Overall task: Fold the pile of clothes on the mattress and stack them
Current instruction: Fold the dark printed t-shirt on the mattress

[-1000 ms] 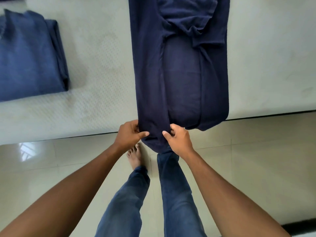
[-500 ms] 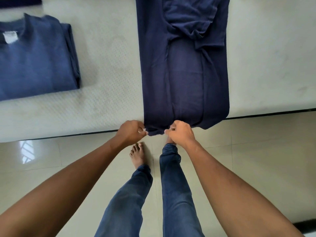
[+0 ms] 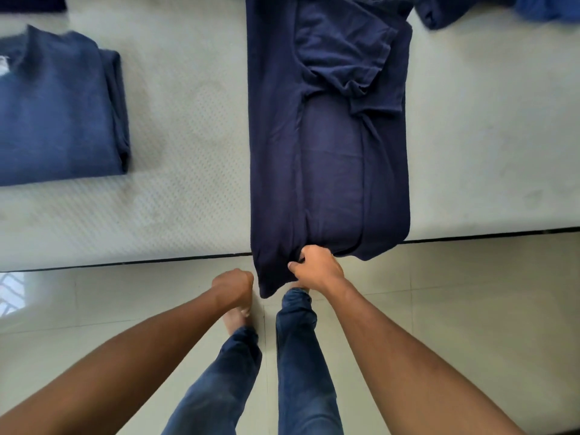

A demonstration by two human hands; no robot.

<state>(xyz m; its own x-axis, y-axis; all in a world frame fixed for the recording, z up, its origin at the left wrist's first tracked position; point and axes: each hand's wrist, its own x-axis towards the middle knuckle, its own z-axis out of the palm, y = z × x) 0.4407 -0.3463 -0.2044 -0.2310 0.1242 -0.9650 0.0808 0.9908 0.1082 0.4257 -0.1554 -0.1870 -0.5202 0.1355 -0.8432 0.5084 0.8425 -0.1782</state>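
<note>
A dark navy T-shirt (image 3: 329, 152) lies lengthwise on the white mattress (image 3: 188, 120), both sides folded inward and a sleeve bunched near its top. Its hem hangs over the mattress's near edge. My right hand (image 3: 317, 268) grips the hem near its middle, fingers curled into the cloth. My left hand (image 3: 233, 285) is curled into a fist just left of the drooping hem corner, and no cloth shows in it. A folded blue T-shirt (image 3: 56, 114) lies on the mattress at the left.
Unfolded blue clothes (image 3: 455, 7) lie at the mattress's top right edge of view, and a dark item (image 3: 31, 1) at the top left. I stand on a glossy tiled floor (image 3: 455, 293) against the mattress edge, my legs and bare foot below.
My left hand has come off the hem's left corner and dropped slightly; the corner now droops over the edge. My right hand keeps its hold on the hem.
</note>
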